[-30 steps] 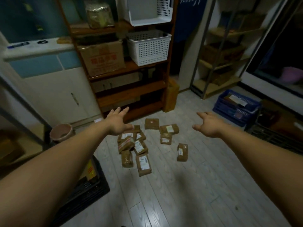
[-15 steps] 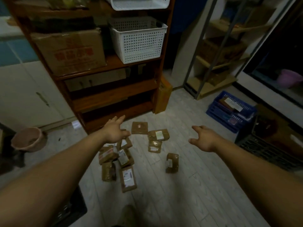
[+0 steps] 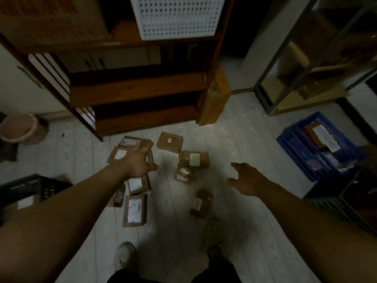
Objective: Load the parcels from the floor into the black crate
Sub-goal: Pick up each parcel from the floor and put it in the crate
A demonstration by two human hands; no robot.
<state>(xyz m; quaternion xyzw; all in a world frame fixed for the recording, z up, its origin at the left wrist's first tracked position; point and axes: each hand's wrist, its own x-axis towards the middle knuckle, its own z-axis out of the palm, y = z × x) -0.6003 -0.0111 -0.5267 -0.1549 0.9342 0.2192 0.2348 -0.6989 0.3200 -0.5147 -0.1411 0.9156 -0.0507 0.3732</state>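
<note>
Several brown parcels with white labels lie scattered on the pale floor in front of a wooden shelf. One labelled parcel [image 3: 134,208] lies nearest my feet, another [image 3: 202,203] to its right, and a flat one [image 3: 170,141] by the shelf. My left hand [image 3: 138,163] hovers open over the left cluster, fingers spread. My right hand [image 3: 245,179] hangs open above bare floor to the right of the parcels, holding nothing. A black crate [image 3: 26,188] stands at the left edge, partly behind my left forearm, and another black crate [image 3: 344,203] stands at the right.
A wooden shelf unit [image 3: 132,92] with a white basket [image 3: 177,17] rises just behind the parcels. A blue crate [image 3: 302,148] with items sits at the right, a pink bucket [image 3: 18,128] at the left, a metal rack [image 3: 302,82] at the back right.
The view has tilted down and moved closer to the parcels; my feet show now. Both hands have dropped lower, the left now over the left cluster.
</note>
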